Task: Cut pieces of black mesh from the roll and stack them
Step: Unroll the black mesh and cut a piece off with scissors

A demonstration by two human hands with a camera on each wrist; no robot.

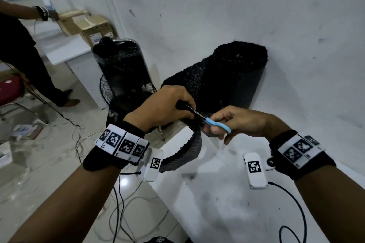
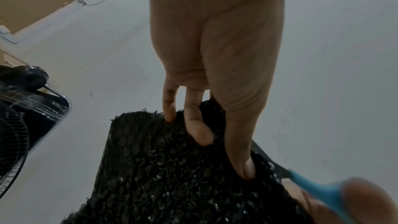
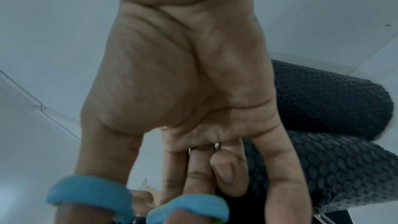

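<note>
Two hands (image 1: 162, 106) (image 1: 241, 122) on black mesh (image 1: 197, 83)

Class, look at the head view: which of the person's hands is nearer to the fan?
Left. The left hand grips the mesh just beside the fan. The right hand, holding the scissors, is farther off, on the other side of the mesh.

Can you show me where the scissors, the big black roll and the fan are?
scissors (image 1: 219, 124), head view, on the blue handle.
roll (image 1: 237, 77), head view, on its side below the open end.
fan (image 1: 107, 89), head view, on the wire grille.
</note>
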